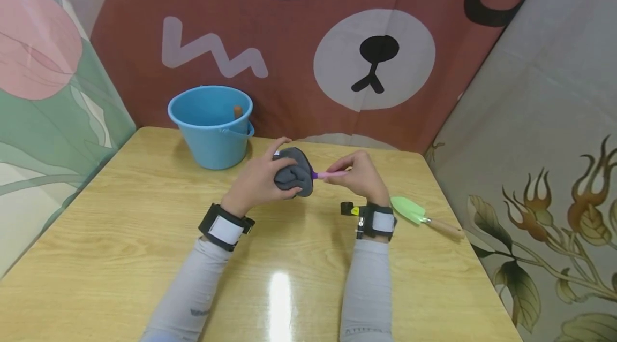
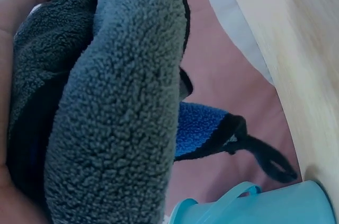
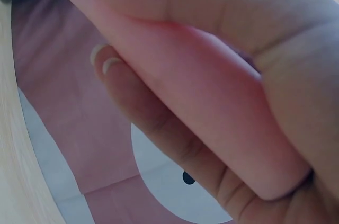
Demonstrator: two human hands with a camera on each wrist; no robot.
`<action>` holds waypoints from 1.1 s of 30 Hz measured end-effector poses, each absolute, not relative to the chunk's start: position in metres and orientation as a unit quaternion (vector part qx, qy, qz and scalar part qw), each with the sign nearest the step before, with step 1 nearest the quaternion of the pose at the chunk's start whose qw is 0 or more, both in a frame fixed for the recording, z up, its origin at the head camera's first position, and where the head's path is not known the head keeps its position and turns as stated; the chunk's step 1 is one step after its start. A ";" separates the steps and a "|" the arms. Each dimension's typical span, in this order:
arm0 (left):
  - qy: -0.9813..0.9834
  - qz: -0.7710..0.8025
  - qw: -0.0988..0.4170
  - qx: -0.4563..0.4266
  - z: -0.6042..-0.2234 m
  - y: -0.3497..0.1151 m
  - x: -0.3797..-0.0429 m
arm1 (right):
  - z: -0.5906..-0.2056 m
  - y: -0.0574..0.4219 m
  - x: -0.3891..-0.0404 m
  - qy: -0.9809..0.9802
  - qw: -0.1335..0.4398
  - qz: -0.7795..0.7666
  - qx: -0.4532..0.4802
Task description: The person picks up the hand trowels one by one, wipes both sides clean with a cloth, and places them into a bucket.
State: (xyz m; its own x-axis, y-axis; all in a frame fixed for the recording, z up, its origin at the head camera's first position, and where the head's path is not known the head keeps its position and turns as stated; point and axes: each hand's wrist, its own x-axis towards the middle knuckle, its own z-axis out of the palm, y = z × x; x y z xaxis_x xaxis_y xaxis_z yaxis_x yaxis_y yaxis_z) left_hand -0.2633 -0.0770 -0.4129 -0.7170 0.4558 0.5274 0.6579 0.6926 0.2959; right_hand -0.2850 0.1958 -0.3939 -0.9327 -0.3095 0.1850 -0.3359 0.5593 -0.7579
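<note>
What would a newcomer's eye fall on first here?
Probably the cartoon-face backdrop behind the table, then the blue bucket at the table's back left. Centrally, the left grip holds a fuzzy gray cloth while the right grip pinches a pink handle beside it. A green trowel lies to their right.

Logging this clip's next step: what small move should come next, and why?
Probably a gentle rub with the gray cloth: the left hand holds it bunched by the purple neck, with whatever lies beyond hidden, while the right hand grips the pink handle.
</note>
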 end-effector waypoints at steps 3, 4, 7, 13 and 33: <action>-0.903 -0.211 0.209 -0.309 -0.415 -0.074 -0.262 | -0.394 0.195 -0.284 -0.882 0.021 0.430 0.194; -0.906 -0.203 0.206 -0.309 -0.415 -0.072 -0.261 | -0.394 0.195 -0.284 -0.881 0.024 0.429 0.196; -0.912 -0.191 0.185 -0.313 -0.414 -0.068 -0.260 | -0.394 0.195 -0.284 -0.880 0.028 0.431 0.198; -0.923 -0.178 0.143 -0.309 -0.415 -0.064 -0.259 | -0.394 0.195 -0.282 -0.880 0.032 0.433 0.195; -0.934 -0.185 0.116 -0.282 -0.417 -0.069 -0.259 | -0.398 0.191 -0.287 -0.884 0.011 0.427 0.189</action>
State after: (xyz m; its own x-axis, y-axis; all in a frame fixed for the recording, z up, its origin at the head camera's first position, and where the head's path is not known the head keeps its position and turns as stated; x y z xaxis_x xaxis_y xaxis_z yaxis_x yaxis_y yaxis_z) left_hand -0.2590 -0.0694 -0.4169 -0.8141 0.4839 0.3211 0.5698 0.7724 0.2807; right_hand -0.2871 0.1915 -0.3977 -0.9286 -0.3240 0.1808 -0.3432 0.5646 -0.7506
